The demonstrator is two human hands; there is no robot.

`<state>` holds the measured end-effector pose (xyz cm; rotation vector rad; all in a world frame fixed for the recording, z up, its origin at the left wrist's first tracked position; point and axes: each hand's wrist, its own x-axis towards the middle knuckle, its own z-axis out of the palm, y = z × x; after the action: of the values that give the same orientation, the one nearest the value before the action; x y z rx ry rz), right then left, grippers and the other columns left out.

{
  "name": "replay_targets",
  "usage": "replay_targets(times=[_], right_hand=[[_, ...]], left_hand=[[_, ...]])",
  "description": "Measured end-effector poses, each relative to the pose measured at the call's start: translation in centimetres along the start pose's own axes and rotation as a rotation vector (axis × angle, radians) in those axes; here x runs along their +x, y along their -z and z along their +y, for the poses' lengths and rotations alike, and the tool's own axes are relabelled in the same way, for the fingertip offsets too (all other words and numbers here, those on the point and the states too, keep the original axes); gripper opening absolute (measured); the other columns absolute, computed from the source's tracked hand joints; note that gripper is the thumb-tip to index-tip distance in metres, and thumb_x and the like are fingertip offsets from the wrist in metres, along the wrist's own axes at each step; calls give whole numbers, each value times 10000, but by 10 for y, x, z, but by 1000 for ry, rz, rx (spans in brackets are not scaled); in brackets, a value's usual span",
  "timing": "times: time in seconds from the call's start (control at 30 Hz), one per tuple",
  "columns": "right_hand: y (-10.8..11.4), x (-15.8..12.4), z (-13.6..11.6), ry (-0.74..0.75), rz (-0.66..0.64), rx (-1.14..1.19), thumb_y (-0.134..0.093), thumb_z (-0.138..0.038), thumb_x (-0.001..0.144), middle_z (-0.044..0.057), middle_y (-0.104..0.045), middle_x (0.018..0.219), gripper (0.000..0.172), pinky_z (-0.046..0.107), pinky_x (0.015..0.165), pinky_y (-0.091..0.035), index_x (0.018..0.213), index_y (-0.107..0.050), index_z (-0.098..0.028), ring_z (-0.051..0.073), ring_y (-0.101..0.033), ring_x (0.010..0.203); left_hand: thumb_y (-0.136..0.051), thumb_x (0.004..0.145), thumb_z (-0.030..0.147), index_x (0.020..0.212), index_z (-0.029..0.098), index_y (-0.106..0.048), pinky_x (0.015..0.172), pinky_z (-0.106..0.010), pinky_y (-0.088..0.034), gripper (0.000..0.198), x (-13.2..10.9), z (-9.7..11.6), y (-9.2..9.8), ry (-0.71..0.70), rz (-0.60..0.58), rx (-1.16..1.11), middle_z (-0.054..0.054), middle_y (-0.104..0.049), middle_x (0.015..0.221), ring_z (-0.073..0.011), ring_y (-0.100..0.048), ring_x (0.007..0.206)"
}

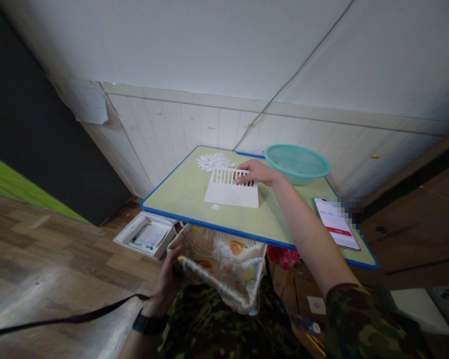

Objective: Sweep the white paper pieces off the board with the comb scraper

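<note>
My right hand (pixel 257 172) reaches over the far right edge of a white card with a row of slots (pixel 230 194), thumb in front and fingers at its top edge. Dark red shows through the slots beside the fingers; I cannot tell what it is. A pile of small white paper pieces (pixel 214 162) lies just behind the card, and a few more pieces (pixel 215 207) lie in front of it. My left hand (pixel 169 274) is closed on the left rim of a fabric bag with an orange-fruit print (pixel 224 249), held open on my lap below the table edge.
A turquoise plastic basin (pixel 297 162) stands at the back right of the pale green table with a blue rim (pixel 175 192). A phone (pixel 336 224) lies at the right edge. An open white box (pixel 145 234) is on the left below the table. The panelled wall (pixel 172 119) stands behind.
</note>
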<state>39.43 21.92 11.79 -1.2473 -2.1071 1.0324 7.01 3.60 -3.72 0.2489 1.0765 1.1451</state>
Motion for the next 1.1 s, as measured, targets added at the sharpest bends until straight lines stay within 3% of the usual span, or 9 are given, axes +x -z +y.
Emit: replay_targets(times=[0.2,0.47,0.6,0.7,0.83,0.9,0.97,1.1], right_hand=[[-6,0,-4,-46,-162,12,-779,-446,656,16,-694,736,419,211,530,-483,924,-686,-137,132,-633,620],[-23,1,-7,-183,-427,129,-807,-438,650,42,-743,872,467,235,618,-559,1000,-668,-162,149,-689,705],[-22,-3,-12,-145,-517,193,-800,-416,668,46,-742,919,477,238,608,-562,1045,-661,-159,148,-690,705],[-13,-4,-9,-92,-383,221,-795,-429,677,39,-736,874,452,226,586,-551,1008,-669,-148,140,-678,672],[1,1,9,-88,51,220,-779,-477,691,50,-731,797,434,217,545,-527,951,-680,-144,131,-651,616],[5,5,17,-132,207,195,-770,-488,702,67,-736,798,445,223,523,-518,971,-682,-144,134,-643,596],[7,6,22,-168,254,174,-767,-482,711,87,-742,831,449,231,524,-518,991,-684,-141,138,-644,601],[8,5,24,-175,221,99,-771,-480,707,105,-739,828,431,226,523,-504,925,-695,-115,140,-640,611]], left_hand=[[-628,814,297,1157,111,-685,743,-391,-586,394,-6,7,-7,19,-45,21,-109,-793,896,-300,-733,868],[-571,869,329,1069,93,-717,592,-339,-593,342,-16,17,-13,63,-56,60,-103,-790,759,-278,-746,714],[-569,870,289,1079,99,-711,605,-319,-590,316,-15,17,-13,17,-43,59,-104,-794,799,-261,-745,716],[-579,856,279,1080,94,-707,655,-344,-594,318,-12,17,-12,-8,-14,65,-102,-790,786,-272,-742,733],[-611,827,277,1080,97,-704,710,-345,-585,324,-5,15,-6,-21,29,44,-108,-789,846,-282,-736,814],[-624,821,284,1074,106,-705,725,-331,-579,320,-2,14,-3,-27,34,44,-103,-788,863,-278,-731,848],[-623,825,291,1046,112,-708,710,-322,-578,297,-2,14,-2,-39,54,55,-92,-786,839,-267,-732,825],[-596,848,291,993,117,-711,661,-307,-578,254,-6,15,-7,-56,56,79,-77,-784,804,-235,-731,725]])
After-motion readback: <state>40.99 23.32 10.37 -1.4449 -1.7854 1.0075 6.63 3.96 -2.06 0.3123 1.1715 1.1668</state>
